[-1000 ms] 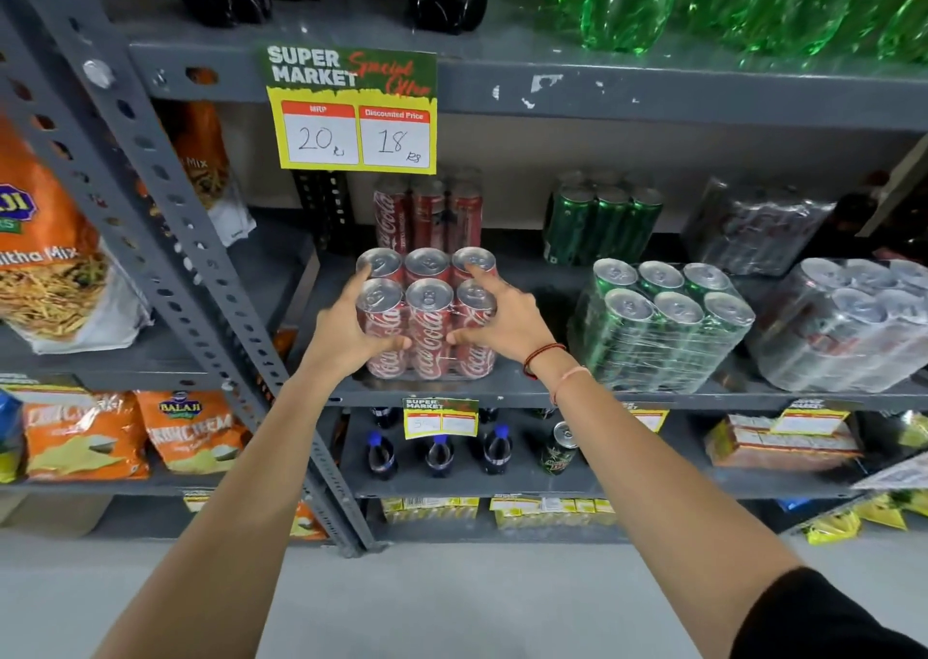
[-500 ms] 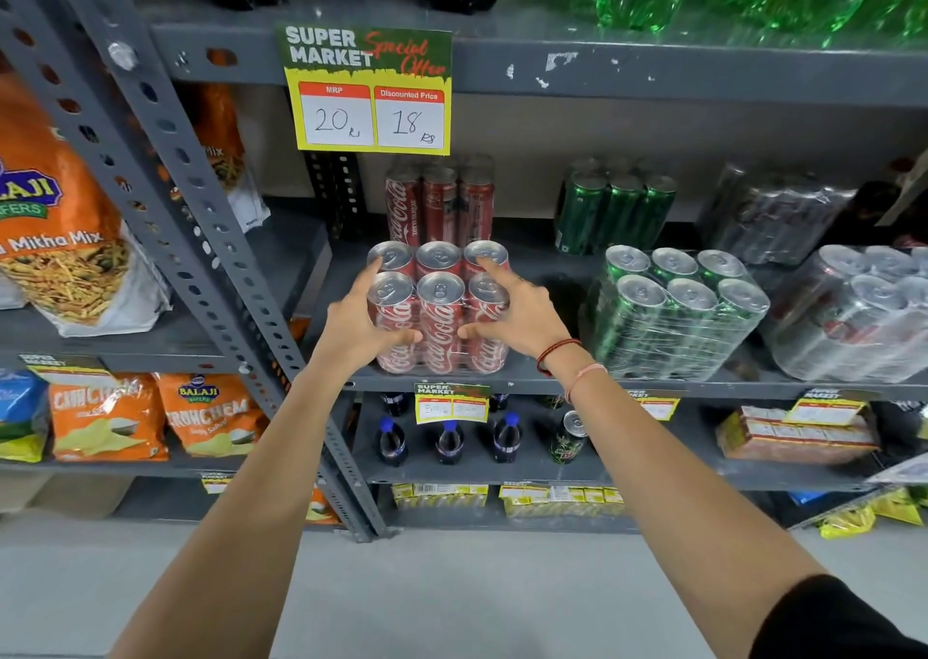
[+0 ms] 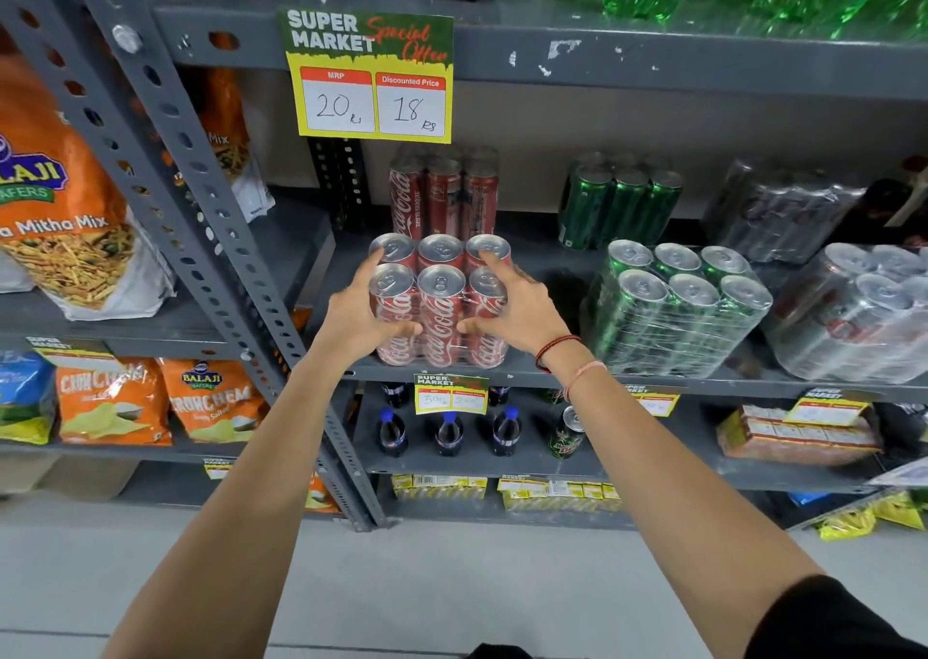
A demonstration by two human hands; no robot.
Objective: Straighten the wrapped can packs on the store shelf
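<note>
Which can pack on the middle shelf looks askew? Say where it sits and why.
The green can pack, right of the red can pack held by the left hand and right hand, leans and sits turned against the shelf edge. The red pack sits square.

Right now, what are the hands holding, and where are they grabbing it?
Both hands hold the wrapped pack of red Coca-Cola cans. The left hand grips its left side, the right hand its right side, thumbs across the front.
</note>
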